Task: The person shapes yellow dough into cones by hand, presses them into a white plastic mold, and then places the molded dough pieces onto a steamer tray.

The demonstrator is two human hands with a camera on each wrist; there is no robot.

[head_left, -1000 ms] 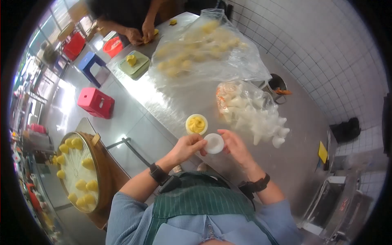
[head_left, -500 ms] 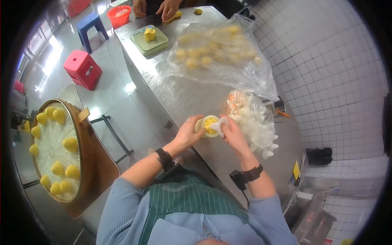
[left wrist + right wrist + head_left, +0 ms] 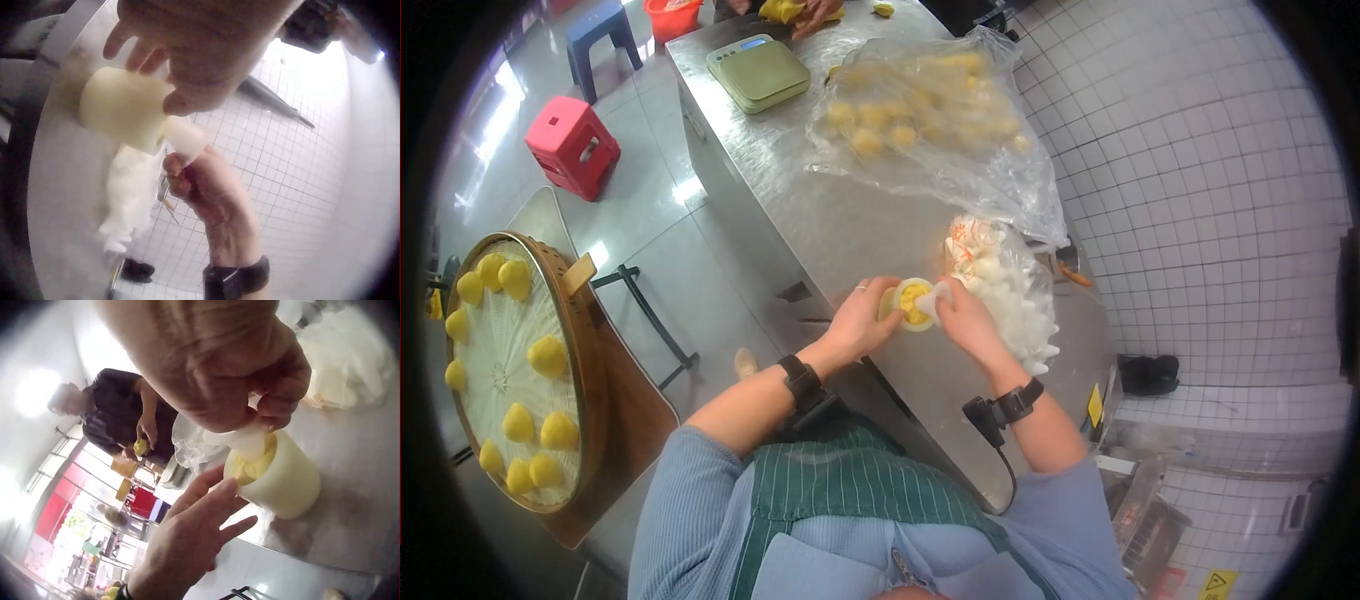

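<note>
My left hand (image 3: 865, 320) holds a pale cream, thick-walled cylindrical mold (image 3: 290, 487) over the near edge of the steel table, its thumb at the rim. The mold lies tipped on its side, mouth toward my right hand. Yellow dough (image 3: 250, 469) lines its inside. My right hand (image 3: 970, 315) pinches a white, translucent cone-shaped piece (image 3: 186, 139), whose narrow part reaches into the mold's mouth against the dough. The tip is hidden inside. Just right of the hands lies a clear bag of white pointed pieces (image 3: 1005, 300).
A plastic sheet (image 3: 930, 110) covers several yellow balls farther up the table. Beyond it are a green scale (image 3: 760, 75) and another person (image 3: 122, 409) handling yellow dough. At left, a round bamboo steamer (image 3: 585, 400) holds several yellow shaped pieces. A pink stool (image 3: 572, 148) stands on the floor.
The mold went from standing on the table to my left hand, tipped. The white piece passed from both hands to my right hand and into the mold. The yellow lump left the scale.
</note>
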